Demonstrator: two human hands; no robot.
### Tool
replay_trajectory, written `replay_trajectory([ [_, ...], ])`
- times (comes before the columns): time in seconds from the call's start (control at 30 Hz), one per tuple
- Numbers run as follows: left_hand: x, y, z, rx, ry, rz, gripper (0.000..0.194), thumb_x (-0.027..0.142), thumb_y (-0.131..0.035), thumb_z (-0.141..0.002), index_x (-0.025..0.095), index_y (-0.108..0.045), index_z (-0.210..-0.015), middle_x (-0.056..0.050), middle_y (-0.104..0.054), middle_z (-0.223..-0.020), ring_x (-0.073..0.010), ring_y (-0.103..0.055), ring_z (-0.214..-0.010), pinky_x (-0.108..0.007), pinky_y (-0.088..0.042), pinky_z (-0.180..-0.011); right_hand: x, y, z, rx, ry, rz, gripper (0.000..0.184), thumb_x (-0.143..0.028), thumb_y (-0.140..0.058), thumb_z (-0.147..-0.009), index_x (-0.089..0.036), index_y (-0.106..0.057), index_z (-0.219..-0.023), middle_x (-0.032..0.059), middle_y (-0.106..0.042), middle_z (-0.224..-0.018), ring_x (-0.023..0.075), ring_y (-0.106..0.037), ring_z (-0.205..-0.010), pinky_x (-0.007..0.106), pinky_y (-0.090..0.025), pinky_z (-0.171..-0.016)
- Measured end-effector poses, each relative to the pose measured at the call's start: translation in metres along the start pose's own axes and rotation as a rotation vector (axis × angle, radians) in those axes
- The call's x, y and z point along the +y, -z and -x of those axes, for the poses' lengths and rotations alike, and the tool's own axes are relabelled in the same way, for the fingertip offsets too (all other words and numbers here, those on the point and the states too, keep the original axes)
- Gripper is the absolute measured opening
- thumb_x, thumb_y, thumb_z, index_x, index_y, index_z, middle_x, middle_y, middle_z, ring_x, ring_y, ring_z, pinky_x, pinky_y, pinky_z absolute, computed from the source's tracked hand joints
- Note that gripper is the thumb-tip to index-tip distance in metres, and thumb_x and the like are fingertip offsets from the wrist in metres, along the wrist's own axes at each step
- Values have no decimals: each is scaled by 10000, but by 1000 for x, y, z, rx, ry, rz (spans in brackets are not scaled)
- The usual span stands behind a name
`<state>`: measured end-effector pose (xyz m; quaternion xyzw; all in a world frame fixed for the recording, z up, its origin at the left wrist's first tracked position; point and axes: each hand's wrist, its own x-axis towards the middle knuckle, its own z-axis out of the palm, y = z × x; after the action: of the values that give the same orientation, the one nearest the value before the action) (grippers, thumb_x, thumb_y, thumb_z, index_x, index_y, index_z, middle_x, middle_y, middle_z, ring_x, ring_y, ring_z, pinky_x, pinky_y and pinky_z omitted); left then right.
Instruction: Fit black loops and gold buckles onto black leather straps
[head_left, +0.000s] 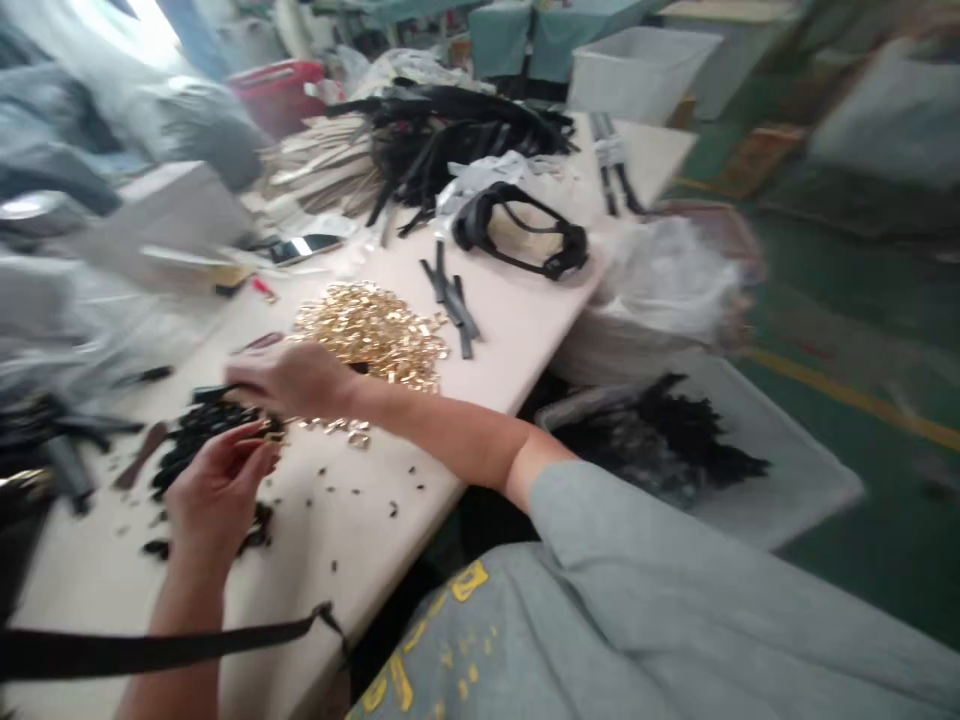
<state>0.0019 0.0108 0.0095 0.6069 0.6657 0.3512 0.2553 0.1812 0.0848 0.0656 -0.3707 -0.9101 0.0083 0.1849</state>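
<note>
Over a heap of small black pieces (187, 440), my left hand (214, 490) has its thumb and fingers pinched together. A small gold-coloured metal piece (274, 436) shows at those fingertips. My right hand (296, 378) reaches across just above it, fingers curled and closed. A dark strip-like end (208, 394) shows beside the right fingertips; what that hand holds is blurred and partly hidden. Behind the right hand lies a pile of shiny gold metal pieces (375, 325). A dark red loop-shaped item (259, 343) is on the table near the right knuckles.
The white table (517, 340) carries several short black strips (454, 305), a black head strap frame (521, 235) and a mound of long black strips (465, 130). A white bin (787, 470) with black pieces stands below the right edge. A black strap (150, 652) crosses in front.
</note>
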Motion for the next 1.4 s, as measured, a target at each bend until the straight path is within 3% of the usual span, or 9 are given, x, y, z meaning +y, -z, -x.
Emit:
replay_trajectory([
  [0.13, 3, 22, 12, 164, 103, 437, 456, 415, -803, -616, 162, -665, -969, -28, -699, -765, -135, -641, -609, -262, -544, -615, 4, -32, -2, 244, 40, -269, 191, -315, -524, -958, -163, -640, -948, 40, -668, -903, 137, -582, -803, 245, -344, -664],
  [0.27, -3, 37, 19, 231, 134, 643, 437, 356, -838, -612, 155, -673, -963, -35, -695, -773, -117, -646, -608, -224, -547, -597, -13, -55, -3, 245, 143, -410, 149, -295, -581, -915, -167, -654, -892, 27, -667, -832, 128, -571, -719, 245, -338, -635],
  [0.47, -11, 40, 27, 225, 241, 852, 435, 344, -874, -567, 145, -683, -905, -19, -675, -744, -91, -624, -567, -191, -532, -563, -32, -62, 7, 244, 190, -484, 147, -295, -581, -908, -173, -661, -884, 16, -671, -791, 116, -580, -698, 226, -347, -618],
  [0.63, -10, 44, 34, 189, 170, 765, 385, 349, -853, -618, 145, -689, -900, -27, -682, -742, -105, -629, -577, -213, -537, -571, -33, -71, 5, 220, 147, -457, 131, -289, -602, -897, -179, -670, -878, 19, -690, -799, 121, -602, -693, 225, -341, -599],
  [0.73, -8, 44, 36, 206, 125, 696, 369, 371, -837, -639, 145, -690, -890, -26, -681, -732, -115, -628, -575, -229, -536, -571, -38, -75, 6, 205, 193, -487, 131, -300, -610, -892, -186, -674, -888, 18, -697, -807, 125, -619, -706, 222, -361, -610],
  [0.9, -14, 43, 35, 276, 220, 829, 401, 394, -864, -568, 152, -678, -829, 12, -639, -672, -81, -586, -529, -187, -500, -530, -46, -76, 10, 219, 198, -577, 136, -306, -606, -896, -190, -676, -890, 18, -700, -807, 123, -630, -708, 214, -403, -634],
  [1.1, -18, 39, 31, 203, 360, 1031, 444, 365, -903, -503, 146, -683, -820, 15, -635, -680, -61, -580, -530, -145, -491, -498, -46, -77, 11, 242, 176, -642, 144, -311, -604, -896, -185, -676, -887, 16, -695, -799, 112, -617, -679, 206, -415, -636],
  [1.4, -11, 31, 37, 117, 291, 941, 454, 436, -818, -658, 141, -726, -992, -38, -682, -785, -89, -613, -609, -193, -537, -585, -45, -76, 11, 308, 217, -570, 144, -284, -572, -911, -184, -672, -880, 16, -696, -799, 117, -631, -694, 210, -412, -642],
])
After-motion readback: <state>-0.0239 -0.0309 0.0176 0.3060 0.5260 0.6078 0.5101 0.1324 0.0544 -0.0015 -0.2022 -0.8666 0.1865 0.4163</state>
